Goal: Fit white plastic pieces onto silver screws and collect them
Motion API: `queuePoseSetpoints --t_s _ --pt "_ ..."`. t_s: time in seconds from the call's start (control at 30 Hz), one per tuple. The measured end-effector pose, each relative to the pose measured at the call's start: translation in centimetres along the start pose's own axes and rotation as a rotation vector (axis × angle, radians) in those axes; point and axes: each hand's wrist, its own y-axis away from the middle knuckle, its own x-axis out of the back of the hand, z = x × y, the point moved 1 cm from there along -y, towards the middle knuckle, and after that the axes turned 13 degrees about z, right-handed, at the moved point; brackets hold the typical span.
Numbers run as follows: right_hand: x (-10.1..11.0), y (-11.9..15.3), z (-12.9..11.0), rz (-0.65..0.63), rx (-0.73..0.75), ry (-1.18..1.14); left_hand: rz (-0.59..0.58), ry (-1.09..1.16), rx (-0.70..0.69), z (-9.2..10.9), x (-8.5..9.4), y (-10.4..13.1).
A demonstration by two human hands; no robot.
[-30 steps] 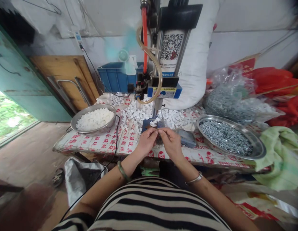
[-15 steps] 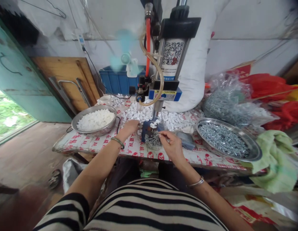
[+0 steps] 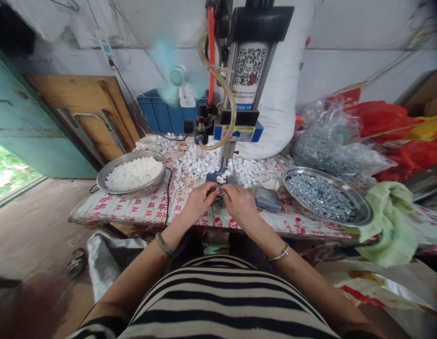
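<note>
Screws (image 3: 219, 201) pinched between both hands, just below the press (image 3: 223, 175).

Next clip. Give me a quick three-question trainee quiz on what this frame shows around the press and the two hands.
1. True or false: the left hand and right hand meet in front of the press.
2. Which dish holds the metal screws? A. the left bowl B. the right tray C. the blue crate
3. What lies scattered on the table around the press base?

Key:
1. True.
2. B.
3. Small white plastic pieces.
</note>
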Motion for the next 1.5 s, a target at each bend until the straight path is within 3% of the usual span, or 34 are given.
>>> queuePoseSetpoints --t_s 0.13,0.23,0.3,0.37,0.5,0.6,0.8,1.07,1.23,1.5 --pt "-0.2 1.0 -0.1 0.072 0.121 -0.014 -0.005 0.365 0.307 0.0 -0.6 0.1" --pt "0.1 1.5 0.3 0.148 0.094 -0.082 -0.147 0.608 0.537 0.4 -1.0 0.5" --pt "0.5 1.6 0.8 0.163 0.087 -0.123 -0.240 0.619 0.582 0.6 -1.1 0.6" --pt "0.8 1.3 1.7 0.142 0.098 -0.125 -0.224 0.484 0.514 0.6 -0.9 0.2" --pt "0.5 -1.0 4.2 0.123 0.058 -0.061 0.089 0.034 0.193 0.0 -0.9 -1.8" --pt "-0.6 -3.4 5.4 0.083 0.015 0.003 0.210 -0.159 0.094 -0.6 -1.5 -3.2" --pt "-2.1 -5.1 5.0 -0.048 0.037 0.157 0.207 -0.174 0.070 -1.6 -3.1 -4.4" --pt "-2.3 -4.7 5.1 -0.078 0.190 0.278 0.191 -0.060 0.082 -1.9 -3.9 -5.0" --pt "-2.4 -3.8 5.2 -0.036 0.271 0.223 0.227 -0.126 -0.029 -1.8 -4.3 -5.0" --pt "-0.9 -1.3 6.2 0.037 0.004 0.122 0.218 -0.269 -0.153 -1.8 -4.4 -4.8"
